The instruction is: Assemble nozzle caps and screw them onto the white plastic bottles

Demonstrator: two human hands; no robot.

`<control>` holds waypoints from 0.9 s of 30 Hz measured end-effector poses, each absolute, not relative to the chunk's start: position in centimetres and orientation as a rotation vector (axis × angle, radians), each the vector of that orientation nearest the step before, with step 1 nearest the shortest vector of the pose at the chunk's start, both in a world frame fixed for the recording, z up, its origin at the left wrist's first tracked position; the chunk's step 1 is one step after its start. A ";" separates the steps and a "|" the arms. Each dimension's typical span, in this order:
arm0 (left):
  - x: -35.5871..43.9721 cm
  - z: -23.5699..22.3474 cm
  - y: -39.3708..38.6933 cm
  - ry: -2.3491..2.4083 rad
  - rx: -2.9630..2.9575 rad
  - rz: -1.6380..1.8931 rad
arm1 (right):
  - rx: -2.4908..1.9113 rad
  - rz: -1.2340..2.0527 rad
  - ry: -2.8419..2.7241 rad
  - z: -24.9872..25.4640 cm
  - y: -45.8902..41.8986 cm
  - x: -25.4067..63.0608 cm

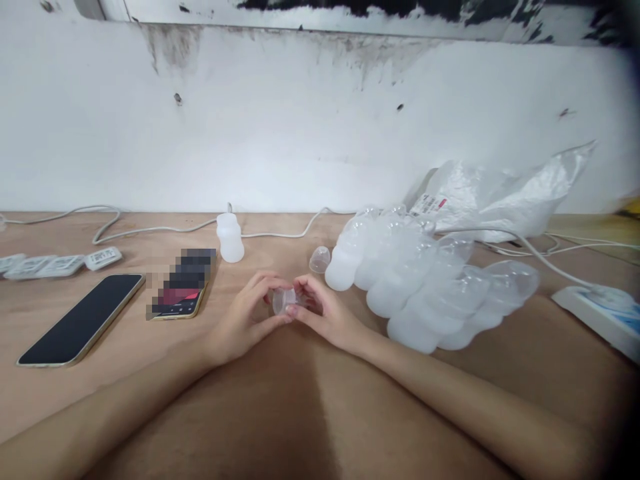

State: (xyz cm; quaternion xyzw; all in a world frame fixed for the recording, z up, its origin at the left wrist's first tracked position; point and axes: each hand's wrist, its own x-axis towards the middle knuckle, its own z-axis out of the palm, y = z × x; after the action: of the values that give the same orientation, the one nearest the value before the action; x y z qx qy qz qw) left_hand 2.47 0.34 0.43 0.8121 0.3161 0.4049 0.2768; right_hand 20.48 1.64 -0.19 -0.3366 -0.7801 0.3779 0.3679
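Both my hands meet at the middle of the brown table point(280, 413). My left hand point(247, 317) and my right hand point(325, 312) each pinch the same small clear plastic cap point(283, 300) between their fingertips. Another clear cap point(320, 259) lies loose just beyond my right hand. A small white plastic bottle point(230, 238) stands upright further back. To the right lies a pile of several clear stacked cups in rows point(420, 280).
Two phones lie to the left, a dark one point(83, 319) and one with a lit screen point(183, 287). White cables point(150, 230) run along the wall. A crumpled plastic bag point(505, 193) sits at back right, a white power strip point(600, 310) at the right edge.
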 end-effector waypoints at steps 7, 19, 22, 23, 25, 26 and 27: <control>2.6 0.2 0.4 0.890 2.297 1.150 | -0.872 0.909 -2.005 -0.2 1.3 20.3; 0.0 2.8 3.3 1.412 2.189 1.608 | -0.881 1.058 -1.791 0.1 1.4 20.3; -2.3 3.0 7.3 1.840 1.938 1.574 | -0.844 1.122 -1.774 -0.1 1.5 20.3; -2.8 2.9 8.5 1.924 1.895 1.414 | -0.833 1.126 -1.774 -0.2 1.5 20.3; -3.6 2.4 10.4 1.944 1.886 1.289 | -0.826 1.120 -1.772 -0.4 1.6 20.4; -3.7 2.2 10.9 1.937 1.893 1.235 | -0.829 1.118 -1.771 -0.4 1.7 20.4; -3.6 1.9 11.2 1.924 1.901 1.206 | -0.831 1.115 -1.768 -0.4 1.7 20.4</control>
State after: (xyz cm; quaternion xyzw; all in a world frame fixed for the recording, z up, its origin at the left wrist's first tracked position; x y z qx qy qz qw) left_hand -3.61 11.20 1.89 0.6393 0.6470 0.4057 0.0899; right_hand 20.37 1.68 -0.43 -0.3331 -0.7091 0.4472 0.4315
